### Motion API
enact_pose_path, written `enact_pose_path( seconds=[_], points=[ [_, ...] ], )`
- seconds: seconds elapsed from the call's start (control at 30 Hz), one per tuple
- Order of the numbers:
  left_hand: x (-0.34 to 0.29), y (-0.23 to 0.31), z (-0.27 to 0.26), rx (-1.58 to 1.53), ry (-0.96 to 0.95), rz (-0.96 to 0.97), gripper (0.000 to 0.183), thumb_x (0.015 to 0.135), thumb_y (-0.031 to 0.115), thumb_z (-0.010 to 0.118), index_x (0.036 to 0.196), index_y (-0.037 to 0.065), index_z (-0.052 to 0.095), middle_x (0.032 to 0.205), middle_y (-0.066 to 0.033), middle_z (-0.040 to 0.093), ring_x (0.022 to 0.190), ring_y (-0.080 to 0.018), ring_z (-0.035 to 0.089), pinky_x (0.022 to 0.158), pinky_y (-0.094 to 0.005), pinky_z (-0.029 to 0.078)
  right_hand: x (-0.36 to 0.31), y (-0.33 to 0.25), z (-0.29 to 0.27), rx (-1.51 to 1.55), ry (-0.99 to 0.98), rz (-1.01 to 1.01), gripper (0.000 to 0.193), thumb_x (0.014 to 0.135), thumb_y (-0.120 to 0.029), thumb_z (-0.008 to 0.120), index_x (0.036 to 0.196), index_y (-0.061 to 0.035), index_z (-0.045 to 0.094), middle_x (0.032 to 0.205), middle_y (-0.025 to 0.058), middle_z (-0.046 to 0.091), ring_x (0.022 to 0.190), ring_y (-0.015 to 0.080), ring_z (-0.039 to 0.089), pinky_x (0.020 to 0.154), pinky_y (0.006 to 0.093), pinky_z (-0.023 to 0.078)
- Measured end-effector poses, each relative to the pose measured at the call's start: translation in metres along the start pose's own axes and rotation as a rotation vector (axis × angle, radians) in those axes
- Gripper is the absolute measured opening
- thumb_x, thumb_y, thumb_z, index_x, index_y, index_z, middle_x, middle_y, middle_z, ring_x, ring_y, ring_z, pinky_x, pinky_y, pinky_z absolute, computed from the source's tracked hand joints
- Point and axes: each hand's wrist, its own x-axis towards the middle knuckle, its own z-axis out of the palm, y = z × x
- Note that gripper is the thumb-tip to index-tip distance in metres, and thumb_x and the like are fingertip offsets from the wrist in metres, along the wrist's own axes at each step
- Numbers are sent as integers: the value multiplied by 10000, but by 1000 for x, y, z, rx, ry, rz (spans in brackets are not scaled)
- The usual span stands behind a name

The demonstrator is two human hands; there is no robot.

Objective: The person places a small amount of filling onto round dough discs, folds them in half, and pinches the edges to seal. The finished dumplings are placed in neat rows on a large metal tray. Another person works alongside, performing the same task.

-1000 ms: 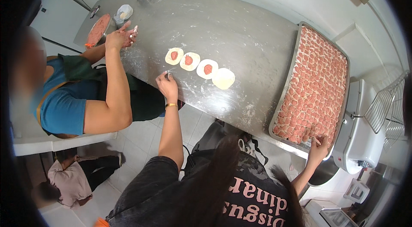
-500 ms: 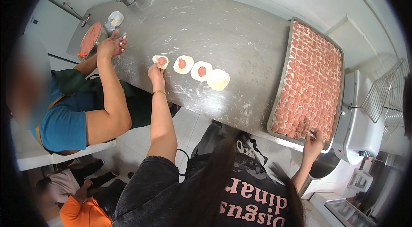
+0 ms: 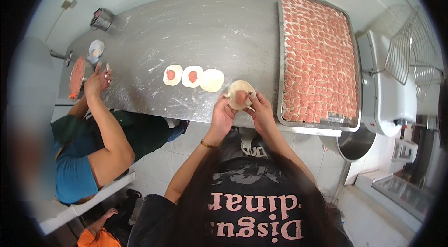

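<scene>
Between my two hands, just over the table's near edge, is a round dumpling wrapper [image 3: 239, 86] with a lump of pink meat filling on it. My left hand [image 3: 224, 115] pinches its left edge, while the fingers of my right hand [image 3: 261, 112] grip the right edge. The wrapper is spread out, not folded. To the left on the steel table [image 3: 196, 27] lie two flat wrappers with filling, one [image 3: 172, 75] beside the other [image 3: 192, 76]. A bare wrapper [image 3: 213, 81] overlaps the nearer one. On the right, a large metal tray [image 3: 281, 55] holds tight rows of filled dumplings.
At the left, a co-worker's hands [image 3: 97, 81] are beside a bowl of pink filling [image 3: 77, 79]. A plastic bag [image 3: 95, 51] and a metal cup [image 3: 101, 19] stand farther back. Right of the tray are a white machine [image 3: 392, 83], wire racks [image 3: 401, 55] and a steel bowl [image 3: 357, 145].
My left hand has brought the filled wrapper rightward off the table to in front of me. My right hand has left the tray's near edge and now holds the wrapper too. The view has shifted.
</scene>
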Motion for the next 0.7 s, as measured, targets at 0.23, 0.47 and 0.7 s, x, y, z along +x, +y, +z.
enact_pose_path(
  seconds=[0.23,0.47,0.7],
  points=[
    [7,-23,-16,641,57,-92,295,914,93,492,1195,6,509,1142,-82,600,970,-161,619,810,-292,524,0,35,-40,-189,262,-79,192,945,-167,538,997,2,613,885,35,624,787,100,577,706,264,473],
    [14,-27,-30,1060,-59,31,294,874,-28,516,1157,-15,594,1035,-75,648,941,-125,613,801,-258,511,0,46,-45,-351,335,-203,218,889,-40,531,1078,40,604,932,75,652,813,122,611,718,268,499],
    [9,-25,-24,875,-176,-11,274,883,2,560,1154,-32,587,1024,-61,647,939,-115,608,819,-238,490,-7,47,-41,-610,276,-361,229,832,18,593,1058,14,633,883,59,677,757,109,626,728,262,506]
  ],
)
